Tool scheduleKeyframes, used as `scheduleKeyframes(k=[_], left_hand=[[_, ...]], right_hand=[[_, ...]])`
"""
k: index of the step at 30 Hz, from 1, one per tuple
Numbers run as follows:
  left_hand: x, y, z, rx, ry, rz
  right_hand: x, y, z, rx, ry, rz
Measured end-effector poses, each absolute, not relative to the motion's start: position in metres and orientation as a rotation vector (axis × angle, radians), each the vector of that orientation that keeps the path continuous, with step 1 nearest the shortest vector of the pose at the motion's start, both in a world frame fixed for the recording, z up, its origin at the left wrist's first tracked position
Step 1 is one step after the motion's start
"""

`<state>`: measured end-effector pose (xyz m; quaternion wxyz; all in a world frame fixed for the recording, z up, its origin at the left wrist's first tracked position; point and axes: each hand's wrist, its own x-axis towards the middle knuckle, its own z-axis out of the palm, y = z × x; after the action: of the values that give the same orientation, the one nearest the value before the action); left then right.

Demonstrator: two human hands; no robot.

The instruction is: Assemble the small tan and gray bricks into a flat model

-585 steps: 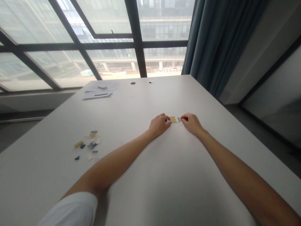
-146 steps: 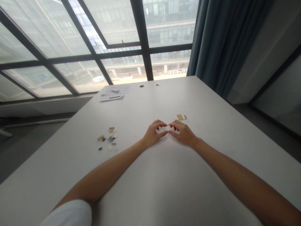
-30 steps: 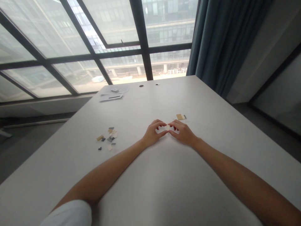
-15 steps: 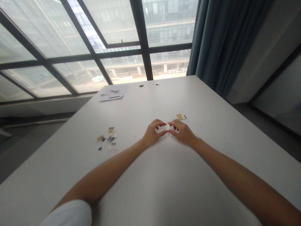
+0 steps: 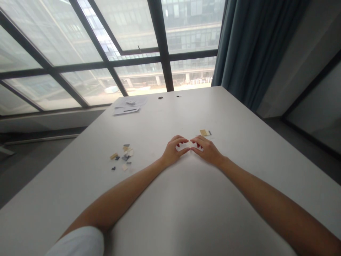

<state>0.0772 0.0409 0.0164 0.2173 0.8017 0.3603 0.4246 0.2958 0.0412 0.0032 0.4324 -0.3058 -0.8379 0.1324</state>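
Note:
My left hand (image 5: 175, 149) and my right hand (image 5: 204, 148) meet over the middle of the white table, thumbs and fingertips curved toward each other. Between the fingertips they pinch one small pale cream piece (image 5: 190, 144), mostly covered and too small to make out in detail. Just beyond my right hand lies a flat block of joined yellow and cream pieces (image 5: 204, 132) with a dark edge at its right. To the left of my left hand is a loose scatter of small flat pieces (image 5: 125, 157) in yellow, cream, grey and black.
White papers (image 5: 126, 110) with a small pale object on top lie at the table's far left corner. Round dark cable holes (image 5: 160, 97) are set near the far edge of the white table (image 5: 170, 117). Windows stand behind it, and a blue curtain (image 5: 242, 53) hangs at the right.
Both hands keep almost the same place and grip. The small piece between the fingertips looks slightly turned; the pieces on the table have not moved.

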Motion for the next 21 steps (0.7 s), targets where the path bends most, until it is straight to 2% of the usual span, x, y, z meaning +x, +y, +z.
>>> scheduleKeyframes(k=[8,15,21], left_hand=[[0.075,0.046,0.01,2.195,0.992,1.208],[0.074,0.048,0.006,2.183,1.133,1.22],[0.074,0.07,0.009,2.259,1.304,0.951]], right_hand=[[0.294,0.043,0.009,-0.808,-1.99,0.328],[0.315,0.062,0.047,-0.873,-1.723,0.298],[0.366,0.094,0.051,-0.999,-1.725,0.203]])
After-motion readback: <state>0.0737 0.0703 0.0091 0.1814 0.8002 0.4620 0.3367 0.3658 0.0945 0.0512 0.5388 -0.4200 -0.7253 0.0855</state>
